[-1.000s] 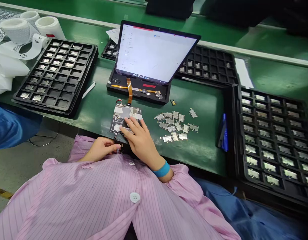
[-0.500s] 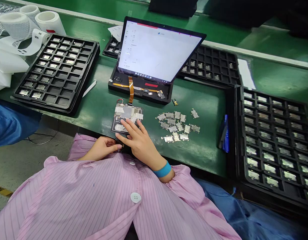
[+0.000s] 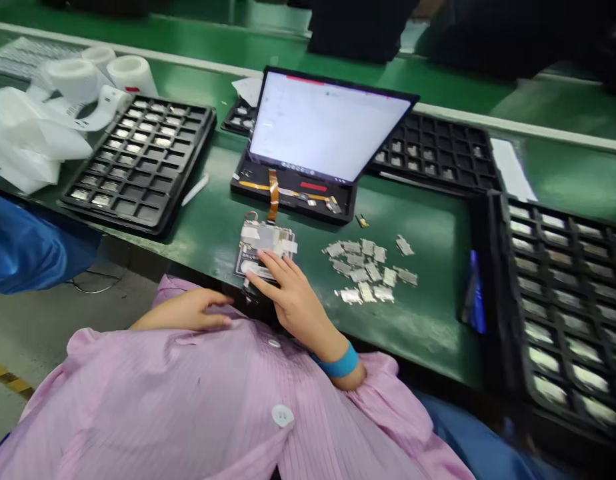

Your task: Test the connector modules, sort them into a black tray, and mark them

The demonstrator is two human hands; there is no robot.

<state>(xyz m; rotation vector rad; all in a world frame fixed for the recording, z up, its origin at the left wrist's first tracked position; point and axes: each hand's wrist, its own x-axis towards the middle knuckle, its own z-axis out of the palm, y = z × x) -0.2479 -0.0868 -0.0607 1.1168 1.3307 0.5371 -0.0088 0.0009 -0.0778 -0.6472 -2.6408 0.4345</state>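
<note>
Left hand (image 3: 201,310) farther from the black, white-taped circuit board (image 3: 264,237)

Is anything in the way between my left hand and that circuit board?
The front edge of the green table and a small blurred part there lie between your left hand and the circuit board; nothing else visible does. Your right hand is over the board.

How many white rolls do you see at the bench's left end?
3: the front-left roll, the rear roll just behind it, and the right-hand roll with a red mark near its base. The loose white sheeting beside them could hide more.
</note>
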